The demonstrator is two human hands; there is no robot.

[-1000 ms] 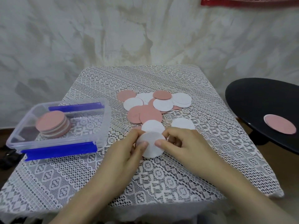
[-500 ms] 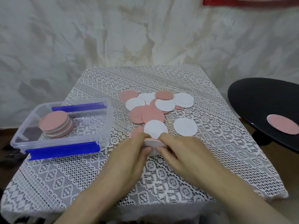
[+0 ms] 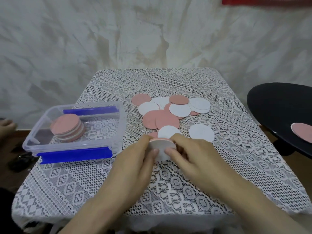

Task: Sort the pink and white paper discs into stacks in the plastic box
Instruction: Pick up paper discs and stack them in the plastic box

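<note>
Pinching a small stack of discs (image 3: 162, 146) from both sides, the left hand (image 3: 135, 159) and right hand (image 3: 194, 154) meet over the front middle of the desk (image 3: 84, 183). Each grip is clamped on the stack's rim, with the thumbs on the white face that is turned toward the camera and a pink edge showing along the top. The stack is tilted up on edge; whether its lower edge touches the lace cannot be told.

Just behind the fingers lies a white disc (image 3: 168, 131), with another single white disc (image 3: 201, 132) beside it to the right. The loose pile (image 3: 170, 112) of overlapping pink and white discs is farther back.

The plastic box (image 3: 70, 144) sits at the desk's left edge, a strip of lace between it and the left hand. Inside it, a pink-topped stack in the box (image 3: 67, 127) fills the left half, and the floor beside it shows through. Lace runs from the hands to the front and right edges.

Off the right edge, a black round surface (image 3: 278, 102) carries one pink disc (image 3: 302, 132).
</note>
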